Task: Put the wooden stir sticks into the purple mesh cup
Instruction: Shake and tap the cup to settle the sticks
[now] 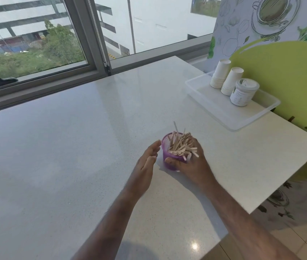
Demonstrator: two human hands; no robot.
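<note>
The purple mesh cup (167, 145) stands on the white speckled counter (74, 156), a little right of centre. A bundle of wooden stir sticks (180, 145) sits in it, leaning out over the right rim. My right hand (192, 162) wraps the cup's near and right side, thumb across the front and fingers against the sticks. My left hand (148, 162) is beside the cup's left wall, fingers straight and together, holding nothing; whether it touches the cup I cannot tell.
A clear plastic tray (223, 111) at the right back holds two stacks of white paper cups (225, 79) and a white jar (243, 92). A window runs along the counter's far edge. The counter's right edge drops off beside a green chair (289, 76).
</note>
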